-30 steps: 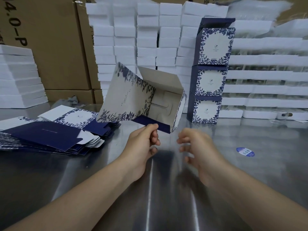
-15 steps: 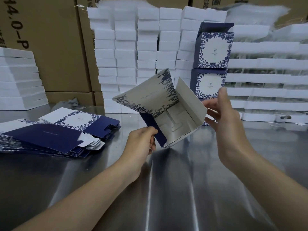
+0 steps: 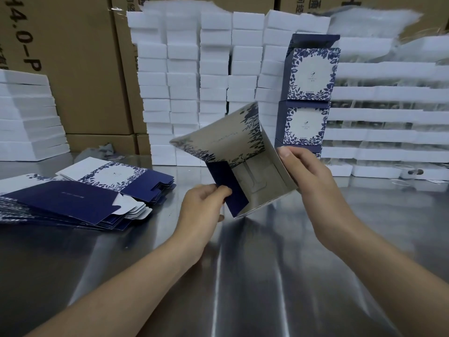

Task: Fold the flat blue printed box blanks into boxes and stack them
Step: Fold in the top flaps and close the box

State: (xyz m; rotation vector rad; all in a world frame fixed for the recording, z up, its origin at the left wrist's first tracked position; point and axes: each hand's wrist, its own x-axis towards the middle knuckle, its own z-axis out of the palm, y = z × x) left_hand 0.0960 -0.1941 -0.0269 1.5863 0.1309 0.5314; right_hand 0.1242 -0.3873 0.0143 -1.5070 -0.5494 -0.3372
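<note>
Where my right hand (image 3: 308, 176) hung open a moment ago, its fingers now curl round the right wall of the half-folded box (image 3: 218, 139); my left hand (image 3: 201, 207) still pinches its dark blue flap (image 3: 233, 188), above the steel table (image 3: 243, 276).

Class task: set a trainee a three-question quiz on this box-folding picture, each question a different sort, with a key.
1. True or false: the left hand and the right hand both hold the half-folded box.
2. The pile of flat blanks lies on the table: A) left of the hands; B) right of the hands; C) behind the person.
3. Fill in: the left hand pinches a dark ___ flap.
Key: 1 true; 2 A; 3 blue.
</note>
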